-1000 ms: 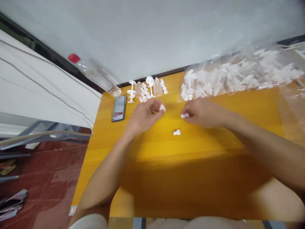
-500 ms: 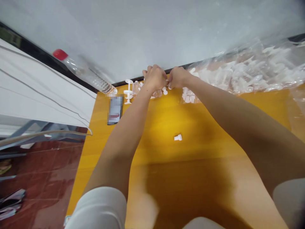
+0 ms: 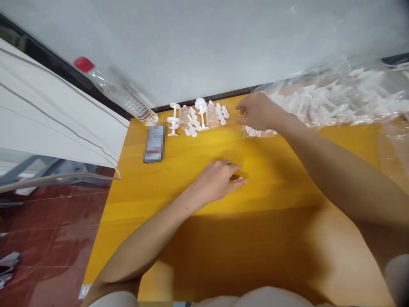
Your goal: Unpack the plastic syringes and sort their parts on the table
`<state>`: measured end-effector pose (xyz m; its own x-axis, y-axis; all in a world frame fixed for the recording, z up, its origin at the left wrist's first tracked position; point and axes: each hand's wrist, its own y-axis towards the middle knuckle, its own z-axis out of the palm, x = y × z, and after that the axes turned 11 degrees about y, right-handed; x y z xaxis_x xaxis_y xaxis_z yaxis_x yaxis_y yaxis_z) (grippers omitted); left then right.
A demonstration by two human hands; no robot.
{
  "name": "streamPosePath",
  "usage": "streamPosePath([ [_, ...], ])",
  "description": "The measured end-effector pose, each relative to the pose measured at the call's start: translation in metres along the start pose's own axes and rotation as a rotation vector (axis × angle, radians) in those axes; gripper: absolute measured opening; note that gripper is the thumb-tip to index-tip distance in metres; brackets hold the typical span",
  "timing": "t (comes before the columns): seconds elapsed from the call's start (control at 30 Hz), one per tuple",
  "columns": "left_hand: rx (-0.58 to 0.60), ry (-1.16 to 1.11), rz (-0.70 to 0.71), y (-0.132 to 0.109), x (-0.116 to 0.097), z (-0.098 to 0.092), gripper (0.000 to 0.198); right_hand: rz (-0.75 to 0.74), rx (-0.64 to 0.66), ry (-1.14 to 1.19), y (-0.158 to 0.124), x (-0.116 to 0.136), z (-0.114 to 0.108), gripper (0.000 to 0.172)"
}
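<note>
My left hand (image 3: 217,181) is low over the middle of the table, thumb and fingers apart around a small white plastic piece (image 3: 237,179), which they mostly hide. Whether they touch it I cannot tell. My right hand (image 3: 257,111) is at the back, fingers spread and curved, beside a clear bag of small white pieces (image 3: 258,132). Nothing shows between its fingers. To its left, along the wall, stand or lie white plungers (image 3: 174,119), a clear graduated barrel (image 3: 211,116), another clear barrel (image 3: 184,117) and several small white knobbed parts (image 3: 223,113).
A large clear bag (image 3: 335,102) full of white plastic parts lies at the back right. A red-capped bottle (image 3: 118,94) and a phone (image 3: 154,144) are at the back left. The yellow table (image 3: 128,204) meets a grey wall; cables (image 3: 73,136) hang at the left.
My left hand has come down from the back row to the small white piece. My right hand has moved slightly right and its fingers have spread. The row of parts is now uncovered.
</note>
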<state>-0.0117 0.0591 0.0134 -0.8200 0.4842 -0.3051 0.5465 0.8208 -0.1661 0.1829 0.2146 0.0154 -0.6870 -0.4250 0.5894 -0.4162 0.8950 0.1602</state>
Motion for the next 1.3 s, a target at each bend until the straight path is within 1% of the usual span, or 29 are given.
streamPosePath([
  [0.03,0.019,0.015,0.028,-0.001,-0.002,0.004,0.017,0.015,-0.012,-0.001,-0.013,0.004,-0.007,0.032],
  [0.07,0.035,0.018,0.055,0.0,-0.002,0.004,0.017,0.041,-0.028,0.003,-0.026,0.008,-0.015,0.033],
  [0.13,0.035,-0.02,0.082,0.007,0.004,-0.001,0.021,0.112,-0.076,0.015,-0.048,0.014,-0.031,0.032],
  [0.17,0.006,-0.059,0.073,0.012,0.009,-0.007,0.021,0.149,-0.107,0.015,-0.057,0.015,-0.038,0.031],
  [0.2,-0.049,-0.095,0.047,0.02,0.015,-0.013,0.021,0.181,-0.14,0.009,-0.065,0.014,-0.044,0.029],
  [0.23,-0.132,-0.118,0.006,0.029,0.022,-0.02,0.019,0.209,-0.173,0.001,-0.071,0.013,-0.049,0.028],
  [0.3,-0.328,-0.099,-0.078,0.054,0.038,-0.03,0.016,0.247,-0.213,-0.006,-0.081,0.01,-0.054,0.025],
  [0.33,-0.424,-0.057,-0.105,0.069,0.046,-0.033,0.015,0.258,-0.22,-0.002,-0.086,0.008,-0.053,0.024],
  [0.37,-0.486,-0.005,-0.11,0.083,0.052,-0.034,0.015,0.266,-0.219,0.005,-0.089,0.007,-0.052,0.023],
  [0.4,-0.524,0.048,-0.098,0.097,0.057,-0.034,0.015,0.27,-0.213,0.014,-0.093,0.007,-0.049,0.023],
  [0.47,-0.55,0.127,-0.054,0.117,0.061,-0.03,0.017,0.26,-0.195,0.045,-0.099,0.008,-0.041,0.024],
  [0.53,-0.562,0.14,0.007,0.126,0.06,-0.023,0.019,0.234,-0.149,0.103,-0.104,0.013,-0.032,0.027],
  [0.63,-0.594,0.078,0.049,0.123,0.055,-0.018,0.015,0.205,-0.057,0.177,-0.109,0.02,-0.021,0.029],
  [0.7,-0.566,0.063,0.028,0.121,0.056,-0.021,0.012,0.199,-0.011,0.189,-0.112,0.023,-0.013,0.028],
  [0.77,-0.483,0.12,0.012,0.126,0.06,-0.026,0.013,0.187,0.025,0.188,-0.114,0.026,-0.005,0.027],
  [0.9,-0.327,0.382,0.006,0.152,0.069,-0.035,0.017,0.141,0.088,0.177,-0.119,0.028,0.016,0.028],
  [1.0,-0.225,0.529,0.037,0.171,0.074,-0.037,0.018,0.136,0.119,0.186,-0.125,0.028,0.026,0.029],
  [1.1,-0.204,0.538,0.084,0.176,0.081,-0.037,0.023,0.144,0.115,0.177,-0.131,0.026,0.026,0.03],
  [1.2,-0.216,0.462,0.113,0.169,0.088,-0.036,0.027,0.153,0.08,0.14,-0.135,0.022,0.02,0.031],
  [1.3,-0.219,0.432,0.098,0.161,0.091,-0.035,0.026,0.17,0.048,0.117,-0.137,0.018,0.014,0.032],
])
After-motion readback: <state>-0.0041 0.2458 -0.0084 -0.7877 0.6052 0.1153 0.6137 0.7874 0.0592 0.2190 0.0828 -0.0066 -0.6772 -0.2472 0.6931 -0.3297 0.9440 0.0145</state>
